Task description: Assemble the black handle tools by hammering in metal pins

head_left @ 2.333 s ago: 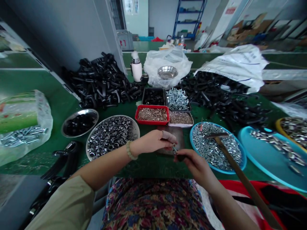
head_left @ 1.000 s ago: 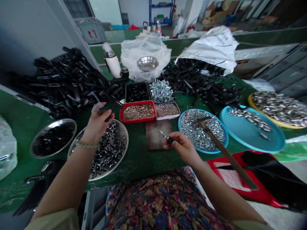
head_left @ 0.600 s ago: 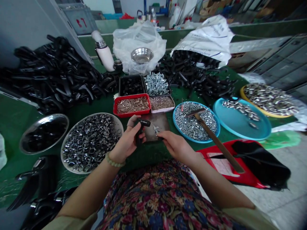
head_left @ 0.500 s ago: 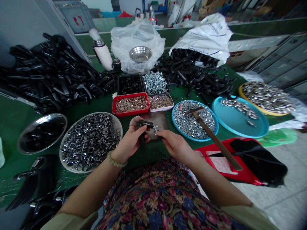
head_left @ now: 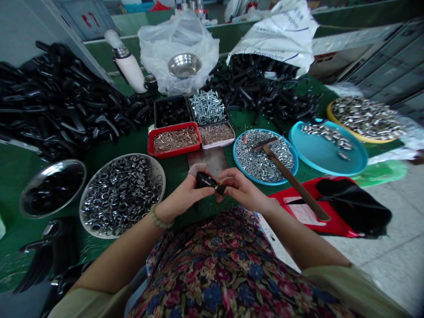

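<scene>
In front of my body, my left hand (head_left: 180,198) grips a black plastic handle (head_left: 206,180) with pale lettering on its side, thumb along the near edge. My right hand (head_left: 247,191) has its thumb and fingers closed around the handle's right end, where a small bit of metal shows. Fingers cover much of that end, so the fit of the metal there is hidden. Both hands are above the near edge of a flat metal plate (head_left: 212,161) lying on the green table.
A hammer (head_left: 288,174) rests across a blue tray of small metal parts (head_left: 236,154). Left stands a tray of metal rings (head_left: 163,176). Beyond the plate are a red tray of pins (head_left: 150,145) and a bin of screws (head_left: 207,107). Black handles (head_left: 59,101) are heaped at left.
My right hand has come in against the handle and now grasps its end; before, it held a small metal piece there. The handle is turned and lower, and the whole view has shifted slightly.
</scene>
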Demonstrator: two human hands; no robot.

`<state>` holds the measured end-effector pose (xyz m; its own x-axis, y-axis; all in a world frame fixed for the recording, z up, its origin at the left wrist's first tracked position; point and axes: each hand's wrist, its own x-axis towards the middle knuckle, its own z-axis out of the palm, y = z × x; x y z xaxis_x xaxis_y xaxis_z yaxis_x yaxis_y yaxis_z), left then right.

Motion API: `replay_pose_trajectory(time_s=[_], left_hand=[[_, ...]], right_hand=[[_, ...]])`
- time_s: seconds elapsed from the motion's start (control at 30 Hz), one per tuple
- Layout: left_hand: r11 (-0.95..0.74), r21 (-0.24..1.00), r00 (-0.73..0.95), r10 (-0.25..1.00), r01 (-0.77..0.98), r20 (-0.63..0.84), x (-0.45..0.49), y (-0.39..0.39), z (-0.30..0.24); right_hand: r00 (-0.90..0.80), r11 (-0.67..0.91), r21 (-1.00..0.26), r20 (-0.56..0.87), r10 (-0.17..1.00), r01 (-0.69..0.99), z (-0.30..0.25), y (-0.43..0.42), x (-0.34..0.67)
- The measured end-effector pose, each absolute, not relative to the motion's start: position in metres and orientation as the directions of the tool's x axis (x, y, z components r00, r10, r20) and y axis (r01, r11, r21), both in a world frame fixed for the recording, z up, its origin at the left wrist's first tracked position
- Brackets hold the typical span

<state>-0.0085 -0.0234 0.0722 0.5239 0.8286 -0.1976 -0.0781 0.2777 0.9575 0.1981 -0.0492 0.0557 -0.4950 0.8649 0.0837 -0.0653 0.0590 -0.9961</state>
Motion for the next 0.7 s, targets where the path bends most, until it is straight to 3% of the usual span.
replay_pose_trajectory(time_s=[0.07, 0.17, 0.3, 0.47, 0.6, 0.7], left_hand=[[0.21, 0.976, 0.522, 0.84, -0.063, -0.147, -0.005, -0.026, 0.073], [0.152, 0.986, 0.475, 0.874, -0.074, -0.099, 0.0, -0.029, 0.069], [0.189, 0.957, 0.462, 0.884, -0.222, -0.068, 0.004, -0.029, 0.056], [0.16, 0.959, 0.436, 0.899, -0.232, -0.045, 0.006, -0.031, 0.05], [0.129, 0.989, 0.497, 0.864, -0.065, -0.08, -0.003, -0.027, 0.056], [-0.001, 0.988, 0.468, 0.881, 0.154, -0.072, -0.017, -0.015, 0.059]], right_hand=[[-0.513, -0.188, -0.939, -0.014, 0.858, -0.288, 0.052, -0.048, 0.196], [-0.551, -0.357, -0.844, -0.09, 0.83, -0.4, 0.049, -0.048, 0.193], [-0.505, -0.371, -0.821, -0.12, 0.855, -0.433, 0.053, -0.05, 0.189], [-0.46, -0.405, -0.787, -0.176, 0.87, -0.465, 0.055, -0.054, 0.174], [-0.373, -0.358, -0.849, -0.21, 0.904, -0.389, 0.053, -0.055, 0.17], [-0.487, -0.303, -0.942, -0.198, 0.851, -0.146, 0.061, -0.031, 0.179]])
